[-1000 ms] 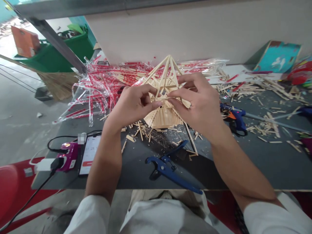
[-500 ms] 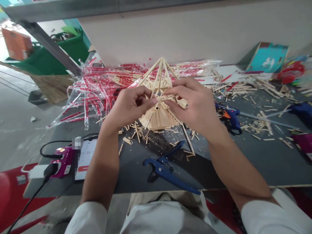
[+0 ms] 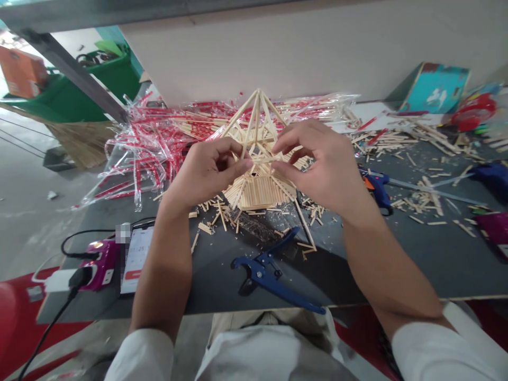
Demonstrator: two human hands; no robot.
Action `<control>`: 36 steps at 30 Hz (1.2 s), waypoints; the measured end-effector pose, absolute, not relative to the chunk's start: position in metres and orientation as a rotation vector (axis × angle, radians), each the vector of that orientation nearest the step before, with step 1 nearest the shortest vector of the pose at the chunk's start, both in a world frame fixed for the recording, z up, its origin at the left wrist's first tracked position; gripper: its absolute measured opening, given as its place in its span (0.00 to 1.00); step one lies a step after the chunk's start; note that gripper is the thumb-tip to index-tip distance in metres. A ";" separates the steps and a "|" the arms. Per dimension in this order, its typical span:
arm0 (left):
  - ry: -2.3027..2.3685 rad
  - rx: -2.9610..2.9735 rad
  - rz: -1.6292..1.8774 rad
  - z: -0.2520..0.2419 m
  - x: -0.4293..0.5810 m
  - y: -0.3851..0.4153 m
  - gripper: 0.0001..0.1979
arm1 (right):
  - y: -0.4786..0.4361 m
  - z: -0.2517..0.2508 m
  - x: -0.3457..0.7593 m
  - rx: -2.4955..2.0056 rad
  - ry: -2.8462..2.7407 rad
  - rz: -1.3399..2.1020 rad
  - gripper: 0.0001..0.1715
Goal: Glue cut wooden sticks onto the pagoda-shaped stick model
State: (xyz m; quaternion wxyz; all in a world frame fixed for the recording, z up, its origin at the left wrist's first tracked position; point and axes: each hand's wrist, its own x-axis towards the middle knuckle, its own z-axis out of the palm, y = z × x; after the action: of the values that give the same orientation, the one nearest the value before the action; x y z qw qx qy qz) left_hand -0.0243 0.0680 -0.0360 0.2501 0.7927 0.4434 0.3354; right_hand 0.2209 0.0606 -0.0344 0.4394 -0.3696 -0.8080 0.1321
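Your left hand [image 3: 208,172] and right hand [image 3: 319,166] hide the middle of the stick model [image 3: 260,193]. Right of them, the picture's edge cuts off a blue tool [image 3: 492,177] and a purple box [image 3: 494,230]. Left of them, the phone screen [image 3: 137,259] is too small to read, beside a pixelated patch [image 3: 123,233].

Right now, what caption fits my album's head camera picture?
Left hand and right hand hold a pointed wooden stick frame at a workbench.

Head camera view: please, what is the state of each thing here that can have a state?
stick frame: built up, peaked, held in both hands
left hand: pinching the stick frame
right hand: pinching the stick frame
blue-handled cutter: lying flat, handles apart
blue glue gun: lying on its side
smartphone: screen lit
purple power bank: plugged in, lamp lit
red-printed plastic wrappers: opened, heaped
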 end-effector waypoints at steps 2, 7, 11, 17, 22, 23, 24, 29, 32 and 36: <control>1.211 2.170 0.902 -0.037 -0.024 0.068 0.11 | 0.060 -0.034 0.220 -0.936 -2.035 0.258 0.04; 1.393 2.310 1.004 -0.029 -0.024 0.060 0.13 | 0.059 -0.037 0.219 -0.965 -2.026 0.214 0.07; 1.577 2.493 1.216 -0.008 -0.015 0.032 0.20 | 0.053 -0.034 0.218 -0.967 -2.040 0.165 0.02; 1.477 2.917 0.849 0.007 0.009 -0.014 0.13 | 0.016 -0.019 0.215 -0.883 -2.109 0.095 0.06; 1.211 2.848 0.457 -0.004 0.015 -0.025 0.12 | -0.023 -0.028 0.223 -0.846 -2.125 0.065 0.03; 1.154 2.830 0.403 -0.008 0.015 -0.024 0.12 | -0.030 -0.034 0.227 -0.867 -2.101 0.086 0.02; 1.096 2.809 0.363 -0.012 0.016 -0.024 0.12 | -0.037 -0.041 0.232 -0.897 -2.073 0.116 0.01; 0.960 2.645 0.320 -0.042 0.019 -0.021 0.11 | -0.073 -0.085 0.256 -1.100 -2.179 0.398 0.15; 0.968 2.567 0.347 -0.068 0.015 -0.020 0.11 | -0.093 -0.114 0.260 -1.073 -2.548 0.524 0.48; 1.028 2.449 0.465 -0.099 0.006 -0.021 0.15 | -0.105 -0.136 0.250 -1.111 -2.764 0.351 0.68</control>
State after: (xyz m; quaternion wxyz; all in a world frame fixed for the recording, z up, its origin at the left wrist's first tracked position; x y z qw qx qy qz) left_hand 0.0062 -0.0215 -0.0986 0.2209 0.8858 0.3718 0.1681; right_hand 0.2495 -0.1049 -0.1363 0.0711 -0.3693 -0.9192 0.1168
